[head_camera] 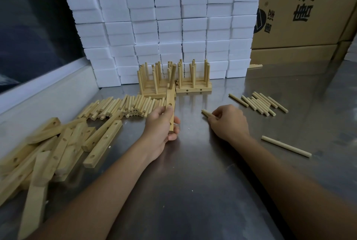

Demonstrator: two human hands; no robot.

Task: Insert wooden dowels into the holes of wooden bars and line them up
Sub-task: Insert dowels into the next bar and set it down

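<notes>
My left hand [161,126] grips a wooden bar [170,104] that points away from me, with one dowel [172,76] standing upright in its far hole. My right hand [229,122] rests on the metal table and pinches a short dowel [206,112] lying flat. Behind the held bar stand finished bars with upright dowels [193,83] in rows. Loose bars [58,143] are piled at the left. A heap of dowels [131,105] lies beyond my left hand.
A small bunch of dowels [258,103] lies at the right, and a single longer dowel [286,146] lies nearer me. White foam blocks [173,17] are stacked along the back. Cardboard boxes [301,8] stand at the back right.
</notes>
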